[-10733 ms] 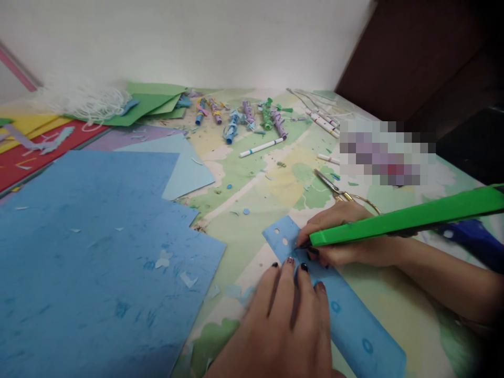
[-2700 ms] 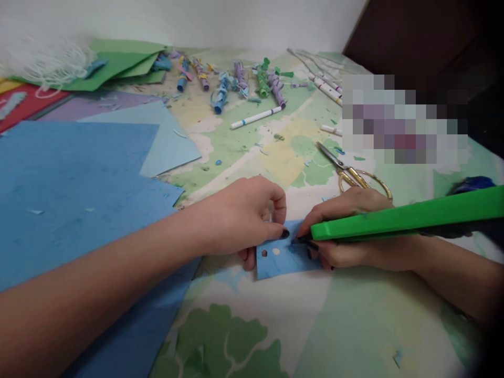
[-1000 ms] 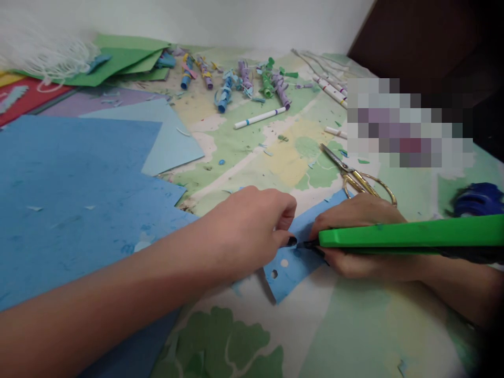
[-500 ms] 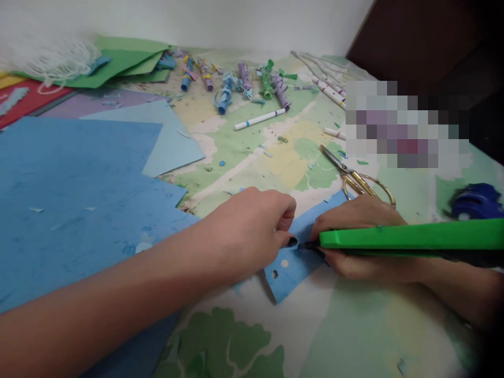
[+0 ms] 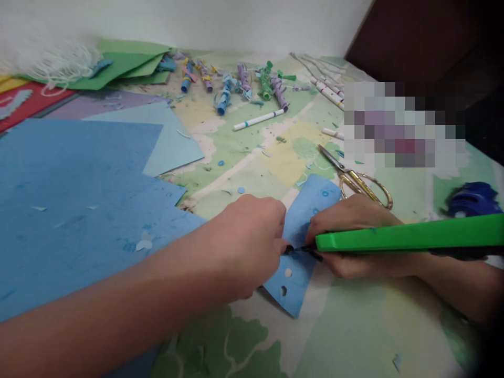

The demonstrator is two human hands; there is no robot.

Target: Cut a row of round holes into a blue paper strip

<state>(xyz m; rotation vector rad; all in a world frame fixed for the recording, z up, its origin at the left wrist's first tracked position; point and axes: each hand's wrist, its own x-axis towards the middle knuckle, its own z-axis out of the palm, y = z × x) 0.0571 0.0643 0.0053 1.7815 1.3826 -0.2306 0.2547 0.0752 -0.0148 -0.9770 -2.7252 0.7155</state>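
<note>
My left hand (image 5: 252,247) is closed over the left edge of a blue paper strip (image 5: 301,291), its dark thumbnail against the paper. Two holes pierce the strip's lower part, and small outlined circles mark its upper part. In my right hand (image 5: 354,239) is a green box cutter (image 5: 394,236), gripped low near its thin dark tip. That tip touches or nearly touches the strip beside my left thumb; exact contact is hard to see. Gold-handled scissors (image 5: 350,176) lie just beyond my right hand.
Blue sheets (image 5: 71,210) spread under my left forearm. Rolled paper pieces (image 5: 224,97) stand or lie at the back, with a white marker (image 5: 260,119) nearby. White string (image 5: 59,65) rests on green sheets (image 5: 126,68). A dark blue object (image 5: 474,199) sits at right.
The blue strip has turned, showing more of its upper end and circles. My left hand has shifted slightly left; the cutter's tip stays by the thumb.
</note>
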